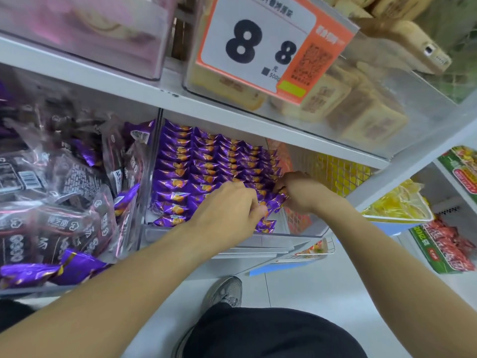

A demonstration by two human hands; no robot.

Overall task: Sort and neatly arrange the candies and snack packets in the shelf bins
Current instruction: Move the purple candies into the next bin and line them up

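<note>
Purple candies (196, 164) in neat rows, clear bin (284, 237).

Large price sign (260, 45) hanging at top centre: white card, orange border, bold black "8 8", blurred code square on its orange right part, green patch at the lower corner. White shelf board (85, 71) slanting across beneath it. Pale tiled floor (296, 288) near, below the shelving. Grey sneaker (227, 291) planted on that floor, toe toward the shelf. Black trouser leg (271, 334) filling the near bottom edge. Blue strip (281, 267) lying along the lowest shelf lip, right of centre.
</note>
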